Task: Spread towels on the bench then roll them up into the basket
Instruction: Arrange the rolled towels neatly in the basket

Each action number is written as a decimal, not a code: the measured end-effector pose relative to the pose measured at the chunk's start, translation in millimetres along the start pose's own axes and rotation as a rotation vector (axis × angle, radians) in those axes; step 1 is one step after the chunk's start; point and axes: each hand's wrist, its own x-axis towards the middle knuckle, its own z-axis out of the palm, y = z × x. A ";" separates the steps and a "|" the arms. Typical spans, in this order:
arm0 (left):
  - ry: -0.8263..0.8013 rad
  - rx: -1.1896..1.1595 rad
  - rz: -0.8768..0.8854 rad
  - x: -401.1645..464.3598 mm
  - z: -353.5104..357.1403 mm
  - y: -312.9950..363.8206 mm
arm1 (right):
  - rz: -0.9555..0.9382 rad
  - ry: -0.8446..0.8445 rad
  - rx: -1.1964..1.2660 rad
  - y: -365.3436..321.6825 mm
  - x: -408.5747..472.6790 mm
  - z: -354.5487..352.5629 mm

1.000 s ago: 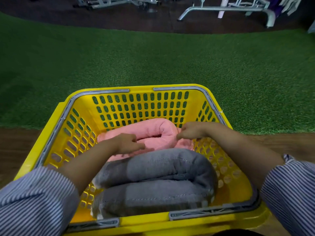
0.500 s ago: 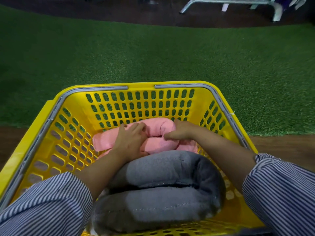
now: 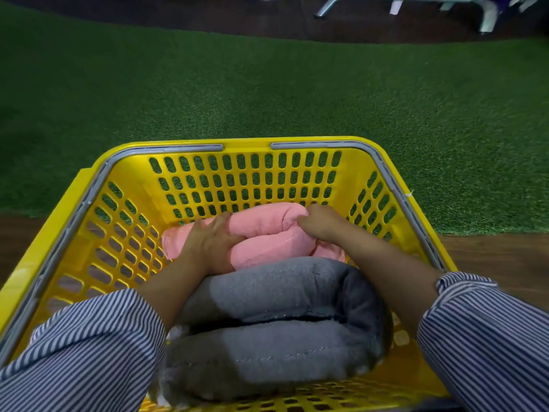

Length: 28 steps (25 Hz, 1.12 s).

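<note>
A yellow slotted basket (image 3: 243,171) with a grey rim fills the lower view. Inside, a rolled pink towel (image 3: 267,236), bent double, lies against the far wall. A thicker rolled grey towel (image 3: 282,322), also bent double, lies in front of it. My left hand (image 3: 212,243) rests on the pink roll's left part, fingers laid over it. My right hand (image 3: 319,223) grips the roll's right bend with curled fingers. Both striped sleeves reach in from the bottom corners.
Green artificial turf (image 3: 267,93) spreads beyond the basket. A strip of brown wooden surface (image 3: 490,254) runs under the basket at both sides. Metal gym frames (image 3: 416,1) stand on the dark floor at the far top right.
The camera has come closer over the basket. My left hand has moved onto the pink roll and both hands have pressed it into a tighter bend against the far wall.
</note>
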 end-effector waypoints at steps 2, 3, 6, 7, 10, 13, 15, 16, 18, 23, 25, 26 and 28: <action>-0.011 -0.002 -0.002 -2.5 0.4 -7.3 | 0.022 0.014 0.031 1.8 0.2 0.7; 0.001 0.022 0.002 -3.9 -1.5 -8.4 | 0.031 0.022 0.049 2.3 -0.4 1.3; 0.091 0.092 -0.005 -7.6 -18.7 -7.8 | 0.055 0.010 0.096 -0.6 -8.7 1.2; 0.141 0.059 -0.014 -10.1 -28.3 -6.7 | 0.040 0.020 0.103 -1.8 -13.0 -3.1; 0.356 -0.035 0.012 -23.0 -63.5 -14.0 | -0.019 0.132 0.188 -11.6 -31.2 -44.1; 0.543 -0.073 0.130 -53.0 -107.9 -17.5 | -0.050 0.115 0.205 -19.8 -66.4 -95.7; 0.557 -0.087 0.235 -82.6 -121.6 -6.9 | 0.018 -0.126 0.094 -21.6 -90.3 -120.4; 0.518 -0.105 0.283 -97.0 -116.7 3.4 | 0.081 -0.276 -0.003 -22.8 -99.5 -128.8; 0.383 -0.111 0.384 -121.6 -93.2 31.8 | 0.108 -0.454 -0.226 -29.2 -107.0 -134.5; 0.140 -0.130 0.403 -140.4 -96.7 48.5 | -0.204 -0.728 -0.056 -36.5 -92.8 -98.2; -0.110 -0.278 0.385 -125.9 -119.3 22.5 | -0.266 -0.737 -0.017 -29.6 -89.9 -91.8; -0.223 -0.488 0.348 -114.0 -131.9 11.3 | -0.290 -0.732 0.005 -26.0 -89.9 -92.8; -0.241 -0.985 0.166 -76.5 -142.8 -5.6 | -0.328 -0.759 0.043 -23.3 -94.3 -95.1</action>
